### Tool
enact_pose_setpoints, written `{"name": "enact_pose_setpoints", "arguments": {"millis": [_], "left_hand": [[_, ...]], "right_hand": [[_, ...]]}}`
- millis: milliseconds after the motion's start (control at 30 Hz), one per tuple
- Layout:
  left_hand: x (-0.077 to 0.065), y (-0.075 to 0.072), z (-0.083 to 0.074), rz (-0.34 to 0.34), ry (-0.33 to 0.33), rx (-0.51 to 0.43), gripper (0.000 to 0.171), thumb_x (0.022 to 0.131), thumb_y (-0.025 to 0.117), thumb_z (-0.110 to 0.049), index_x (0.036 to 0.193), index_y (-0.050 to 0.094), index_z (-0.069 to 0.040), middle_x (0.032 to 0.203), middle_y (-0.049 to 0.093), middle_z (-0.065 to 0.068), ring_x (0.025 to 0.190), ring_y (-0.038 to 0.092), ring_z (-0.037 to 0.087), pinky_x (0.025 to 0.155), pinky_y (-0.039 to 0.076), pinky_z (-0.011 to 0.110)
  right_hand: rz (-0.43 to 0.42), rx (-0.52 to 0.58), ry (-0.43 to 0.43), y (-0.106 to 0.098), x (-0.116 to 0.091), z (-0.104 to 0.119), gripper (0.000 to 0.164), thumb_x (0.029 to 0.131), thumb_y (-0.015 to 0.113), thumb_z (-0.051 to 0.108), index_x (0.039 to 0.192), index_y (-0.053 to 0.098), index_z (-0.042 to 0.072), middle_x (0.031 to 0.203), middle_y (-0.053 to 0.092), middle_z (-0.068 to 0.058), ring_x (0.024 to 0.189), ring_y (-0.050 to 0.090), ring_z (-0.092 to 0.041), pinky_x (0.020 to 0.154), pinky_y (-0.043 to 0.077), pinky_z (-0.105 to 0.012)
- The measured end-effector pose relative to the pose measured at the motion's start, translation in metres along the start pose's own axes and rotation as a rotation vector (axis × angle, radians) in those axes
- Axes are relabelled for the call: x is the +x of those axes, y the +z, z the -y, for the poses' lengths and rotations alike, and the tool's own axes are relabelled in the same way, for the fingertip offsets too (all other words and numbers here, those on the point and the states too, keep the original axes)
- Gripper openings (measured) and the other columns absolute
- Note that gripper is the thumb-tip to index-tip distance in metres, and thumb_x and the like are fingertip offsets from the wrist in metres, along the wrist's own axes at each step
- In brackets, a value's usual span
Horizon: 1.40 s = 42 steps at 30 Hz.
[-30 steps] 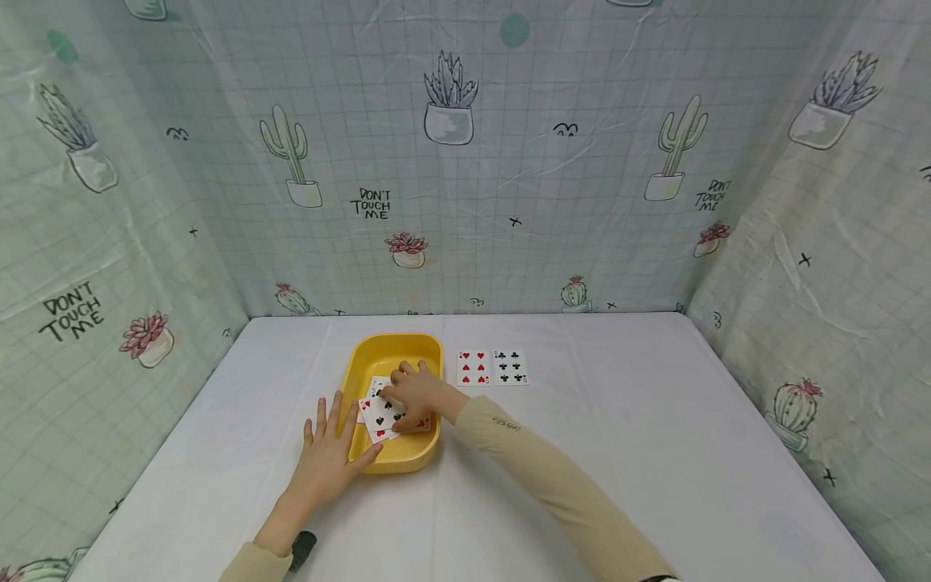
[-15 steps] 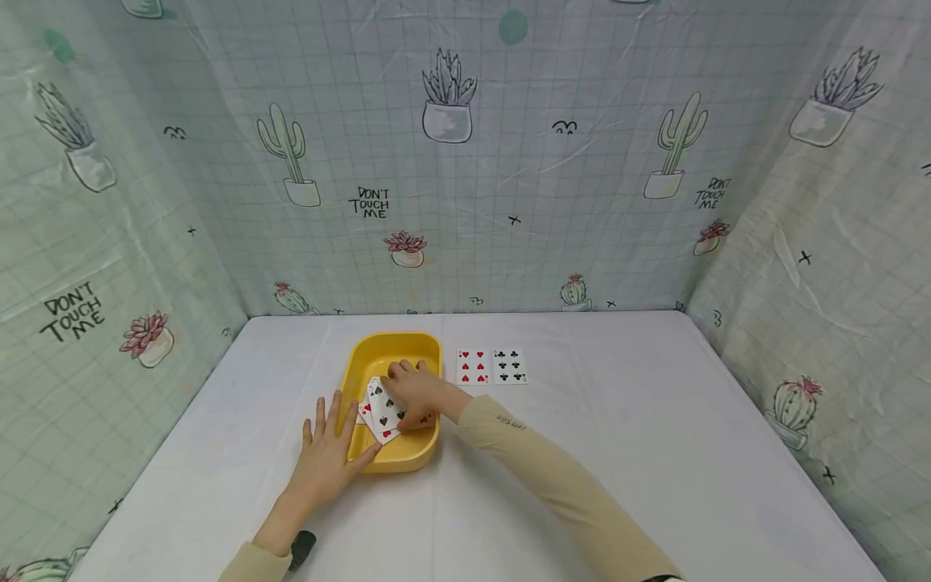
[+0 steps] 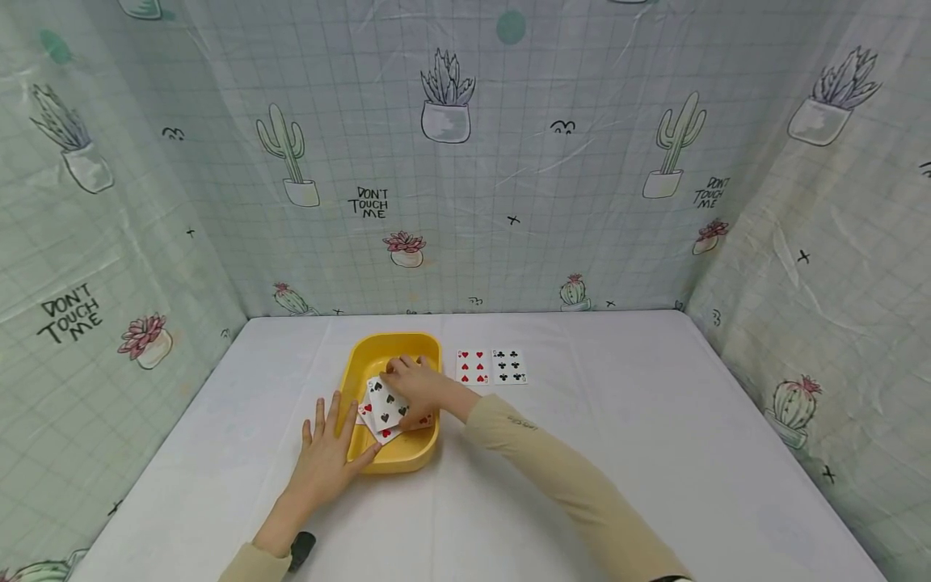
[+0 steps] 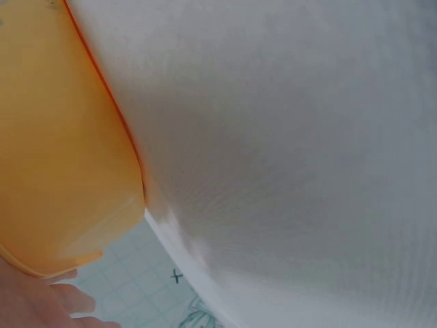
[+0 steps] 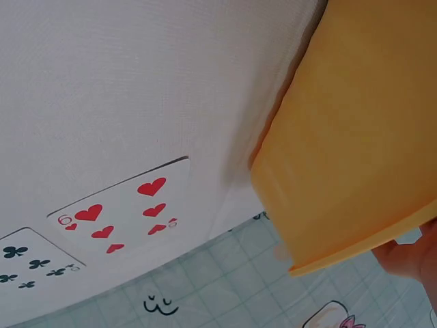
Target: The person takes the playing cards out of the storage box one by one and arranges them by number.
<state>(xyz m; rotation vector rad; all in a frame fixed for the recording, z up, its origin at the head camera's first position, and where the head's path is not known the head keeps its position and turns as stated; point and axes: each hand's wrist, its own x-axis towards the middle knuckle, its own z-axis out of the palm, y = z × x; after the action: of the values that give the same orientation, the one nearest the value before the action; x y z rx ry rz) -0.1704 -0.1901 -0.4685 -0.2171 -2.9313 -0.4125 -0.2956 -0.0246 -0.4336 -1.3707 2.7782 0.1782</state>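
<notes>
A yellow tray [image 3: 393,461] stands on the white table with several loose playing cards in it. My right hand [image 3: 422,390] reaches in over its right rim and pinches a spade card [image 3: 385,402] at its right edge, between thumb and fingers. Beneath lie heart cards [image 3: 387,435], partly covered. With fingers spread, my left hand [image 3: 325,461] rests against the tray's left rim. Only part of that left hand [image 4: 41,301] shows in the left wrist view, beside the tray wall [image 4: 68,137]. In the right wrist view the tray wall [image 5: 355,137] hides most of my right hand [image 5: 406,260].
Right of the tray, a six of hearts [image 3: 473,368] and a six of clubs [image 3: 510,368] lie face up side by side. A printed cloth [image 3: 465,178] hangs behind and at both sides of the white table [image 3: 618,436].
The spade card has turned in the tray under my right hand, and my fingers have drawn together at its edge. My left hand and the two cards on the table have stayed put.
</notes>
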Motion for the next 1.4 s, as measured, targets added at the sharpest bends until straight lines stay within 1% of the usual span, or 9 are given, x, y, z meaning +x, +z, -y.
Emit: {"name": "enact_pose_setpoints", "arguments": {"millis": [233, 467, 633, 767, 967, 1200, 1400], "left_hand": [[0.000, 0.001, 0.001, 0.006, 0.002, 0.003, 0.081, 0.083, 0.046, -0.058, 0.140, 0.025, -0.004, 0.148, 0.008, 0.022, 0.135, 0.001, 0.046, 0.099, 0.011, 0.067], [0.001, 0.002, 0.001, 0.001, 0.002, 0.002, 0.081, 0.082, 0.047, -0.058, 0.140, 0.026, -0.003, 0.148, 0.008, 0.022, 0.134, 0.004, 0.047, 0.099, 0.011, 0.067], [0.002, 0.002, 0.001, 0.003, -0.001, 0.006, 0.081, 0.082, 0.047, -0.057, 0.140, 0.027, -0.003, 0.148, 0.008, 0.022, 0.133, 0.006, 0.048, 0.099, 0.012, 0.067], [0.002, 0.002, 0.001, 0.008, -0.005, 0.015, 0.082, 0.082, 0.047, -0.058, 0.139, 0.027, -0.003, 0.148, 0.008, 0.023, 0.133, 0.006, 0.048, 0.099, 0.012, 0.067], [0.001, 0.001, 0.000, 0.019, -0.008, 0.011, 0.082, 0.082, 0.047, -0.058, 0.140, 0.026, -0.003, 0.148, 0.007, 0.023, 0.133, 0.005, 0.048, 0.100, 0.011, 0.067], [0.001, 0.001, 0.000, 0.029, -0.012, -0.002, 0.083, 0.082, 0.046, -0.059, 0.140, 0.025, -0.003, 0.148, 0.007, 0.024, 0.134, 0.001, 0.047, 0.100, 0.009, 0.067], [0.001, 0.001, 0.001, 0.027, -0.012, -0.001, 0.083, 0.082, 0.046, -0.059, 0.140, 0.025, -0.003, 0.148, 0.007, 0.024, 0.134, 0.001, 0.047, 0.100, 0.009, 0.067]], "right_hand": [[-0.018, 0.022, -0.001, -0.007, -0.010, -0.008, 0.083, 0.067, 0.067, 0.055, 0.135, 0.038, 0.017, 0.131, 0.036, 0.000, 0.120, 0.032, -0.018, 0.100, 0.034, -0.043], [-0.058, 0.026, -0.002, -0.016, -0.024, -0.015, 0.086, 0.069, 0.066, 0.055, 0.138, 0.033, 0.015, 0.133, 0.035, -0.002, 0.122, 0.032, -0.021, 0.099, 0.034, -0.048], [-0.083, 0.021, -0.002, -0.019, -0.034, -0.020, 0.088, 0.069, 0.065, 0.056, 0.140, 0.029, 0.016, 0.134, 0.034, -0.003, 0.123, 0.030, -0.022, 0.097, 0.034, -0.047], [-0.097, 0.035, 0.001, -0.020, -0.043, -0.024, 0.090, 0.069, 0.065, 0.054, 0.141, 0.027, 0.015, 0.135, 0.034, -0.005, 0.124, 0.029, -0.024, 0.095, 0.034, -0.047], [-0.118, 0.059, 0.015, -0.020, -0.059, -0.029, 0.087, 0.072, 0.064, 0.050, 0.141, 0.026, 0.014, 0.135, 0.033, -0.005, 0.123, 0.028, -0.024, 0.094, 0.033, -0.045], [-0.141, 0.155, 0.042, -0.018, -0.079, -0.035, 0.086, 0.073, 0.063, 0.047, 0.141, 0.025, 0.011, 0.136, 0.032, -0.008, 0.122, 0.028, -0.024, 0.094, 0.030, -0.046], [-0.155, 0.155, 0.081, -0.013, -0.095, -0.041, 0.084, 0.074, 0.061, 0.047, 0.141, 0.025, 0.011, 0.136, 0.032, -0.008, 0.122, 0.029, -0.024, 0.097, 0.029, -0.047]]}}
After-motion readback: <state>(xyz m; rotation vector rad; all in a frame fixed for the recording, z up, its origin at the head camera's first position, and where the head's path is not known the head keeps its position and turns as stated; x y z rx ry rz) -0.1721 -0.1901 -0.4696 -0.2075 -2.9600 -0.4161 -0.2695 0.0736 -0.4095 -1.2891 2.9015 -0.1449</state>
